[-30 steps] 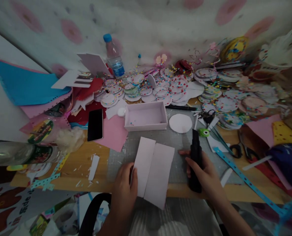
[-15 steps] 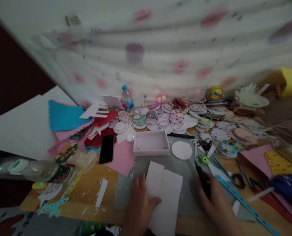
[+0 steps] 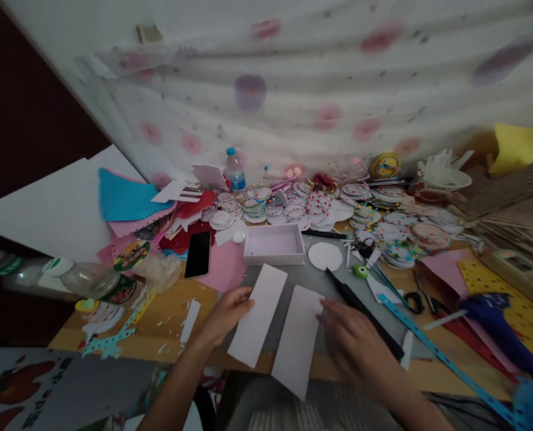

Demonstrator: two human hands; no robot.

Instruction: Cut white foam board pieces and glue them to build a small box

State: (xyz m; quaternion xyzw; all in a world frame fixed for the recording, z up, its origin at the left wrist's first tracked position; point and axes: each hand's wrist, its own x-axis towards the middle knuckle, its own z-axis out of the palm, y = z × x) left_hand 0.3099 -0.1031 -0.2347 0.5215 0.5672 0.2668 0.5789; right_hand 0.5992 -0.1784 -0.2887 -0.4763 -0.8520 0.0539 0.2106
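My left hand [image 3: 228, 312] pinches the left edge of a white card strip [image 3: 258, 314], thumb on top. Beside it, a gap apart, a second white card strip [image 3: 299, 335] extends past the table's front edge. My right hand [image 3: 350, 335], somewhat blurred, is at that strip's right edge with fingers stretched out; no grip shows. A black cutter knife [image 3: 360, 308] lies on the grey cutting mat [image 3: 278, 299], just beyond my right hand. Behind the strips stand an open white box [image 3: 273, 245] and a white paper disc [image 3: 324, 256].
A phone [image 3: 198, 254] lies left of the box, with plastic bottles [image 3: 98, 281] further left. Decorated paper discs [image 3: 323, 206] crowd the back. On the right lie scissors [image 3: 417, 299], a blue strip with holes [image 3: 432, 347] and a blue glue gun [image 3: 495, 317].
The black knife has left my right hand and lies on the mat. The white card now shows as two separated strips. My left hand has moved left with one; my right hand has come to the other.
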